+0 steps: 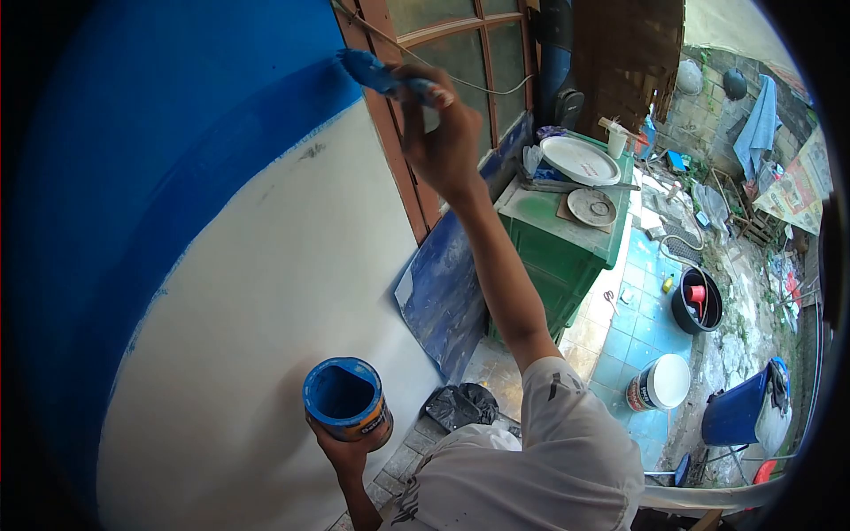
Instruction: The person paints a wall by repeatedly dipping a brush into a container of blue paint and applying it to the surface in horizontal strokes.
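Note:
My right hand (445,142) is raised near the brown door frame, its fingers closed round the handle of a paintbrush (376,73). Blue paint covers the brush, and its bristle end points left, at the edge of the wall beside the frame. Lower down, my left hand (350,447) grips a paint can (347,398) from below and the side. The can is open at the top, with blue paint on its rim and inside. Before me the wall is blue above (177,97) and white below (239,301), with a curved, uneven border between.
Right of the door frame (403,168) stands a green cabinet (549,257) with lids on top. A stained blue sheet (443,296) leans below the door. A black plastic bag (462,405), white bucket (660,383), black tub (697,301) and blue bin (735,411) stand on the floor.

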Motion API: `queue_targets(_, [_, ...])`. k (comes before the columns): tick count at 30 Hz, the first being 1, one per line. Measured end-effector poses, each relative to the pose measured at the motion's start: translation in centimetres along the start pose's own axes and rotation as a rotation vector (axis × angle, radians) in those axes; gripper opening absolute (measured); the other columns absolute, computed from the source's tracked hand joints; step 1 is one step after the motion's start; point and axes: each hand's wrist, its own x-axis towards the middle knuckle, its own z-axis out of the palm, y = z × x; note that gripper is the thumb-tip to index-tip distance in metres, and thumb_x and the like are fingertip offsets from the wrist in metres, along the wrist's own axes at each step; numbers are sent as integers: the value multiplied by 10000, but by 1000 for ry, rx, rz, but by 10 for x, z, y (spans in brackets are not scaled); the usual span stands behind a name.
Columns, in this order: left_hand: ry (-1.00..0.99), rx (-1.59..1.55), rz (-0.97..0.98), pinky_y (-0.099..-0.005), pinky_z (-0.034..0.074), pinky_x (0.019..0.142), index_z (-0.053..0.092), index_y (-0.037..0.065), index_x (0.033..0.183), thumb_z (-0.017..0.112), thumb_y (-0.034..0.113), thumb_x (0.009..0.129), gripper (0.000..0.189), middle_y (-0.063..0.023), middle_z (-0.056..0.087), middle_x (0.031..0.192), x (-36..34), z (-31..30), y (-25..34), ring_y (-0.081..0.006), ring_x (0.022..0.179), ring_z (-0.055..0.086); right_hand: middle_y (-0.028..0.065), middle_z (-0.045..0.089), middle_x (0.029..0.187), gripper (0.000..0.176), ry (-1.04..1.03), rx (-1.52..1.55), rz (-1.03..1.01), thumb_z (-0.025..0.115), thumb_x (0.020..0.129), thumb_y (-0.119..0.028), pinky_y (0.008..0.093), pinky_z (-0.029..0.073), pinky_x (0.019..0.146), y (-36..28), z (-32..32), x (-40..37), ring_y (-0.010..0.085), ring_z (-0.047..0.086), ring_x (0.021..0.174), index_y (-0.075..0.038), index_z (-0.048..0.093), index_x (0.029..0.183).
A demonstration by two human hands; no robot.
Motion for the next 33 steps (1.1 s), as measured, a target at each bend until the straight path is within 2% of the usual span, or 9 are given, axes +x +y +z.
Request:
queue_targets(6, [-12,-16,-8,-447,434,1118,357,90,1494,1028,269,485,1225,-107,526,1372,0,3,9,-294,1297,547,164,743,1141,195,-76,8,-94,612,961,89,312,592,851,-35,25,-17,223,762,954,31,632,1146])
queue_targets(9, [11,-13,-10,-450,433,1119,356,90,1494,1027,265,487,1223,-108,527,1372,-1,1,1,-296,1300,547,176,738,1134,133,90,266,157,550,1027,51,316,596,851,-32,19,-14,198,744,981,88,607,1141])
queue_targets(15, [27,-2,-4,-453,429,1122,346,82,1502,1034,288,486,1245,-117,522,1377,-4,-2,-1,-301,1308,539,159,746,1115,232,62,-145,80,626,963,60,328,585,822,-17,27,-31,263,772,923,-19,647,1180])
queue_targets(19, [2,-6,-5,-451,409,1134,309,42,1535,1033,275,473,1306,-153,509,1412,-3,-1,1,-313,1326,523,167,743,1137,179,-36,-72,-2,593,991,49,316,579,845,-37,30,-39,243,768,922,17,635,1162])
queue_targets(22, [3,-16,-8,-449,417,1127,314,42,1531,1034,284,477,1300,-149,511,1411,-2,-1,-6,-311,1324,525,155,750,1114,119,230,26,129,565,1012,56,283,582,795,-20,24,-30,199,762,920,35,636,1105])
queue_targets(25, [-19,-64,-1,-454,429,1123,343,76,1501,1044,312,472,1267,-116,513,1371,-1,-1,-6,-301,1314,528,167,749,1104,127,143,-95,200,579,1007,50,300,587,784,-15,29,-34,209,763,921,39,627,1124])
queue_targets(27, [-32,-48,6,-453,425,1122,327,59,1516,1041,299,477,1283,-136,511,1390,1,1,-2,-309,1319,528,176,738,1149,243,-7,-189,20,655,921,104,347,590,837,-35,36,-41,272,757,1006,32,628,1152])
queue_targets(29, [-47,-25,13,-452,421,1122,311,43,1532,1038,286,482,1300,-155,509,1408,1,1,1,-317,1323,527,179,728,1185,293,-47,12,45,675,887,124,359,588,864,-59,43,-46,293,748,1048,32,622,1160])
queue_targets(33, [-20,10,15,-452,424,1120,311,46,1531,1035,287,488,1292,-152,513,1404,1,-2,0,-317,1314,536,175,724,1157,168,243,64,79,610,966,95,342,624,824,-32,39,-40,272,762,997,46,604,1126])
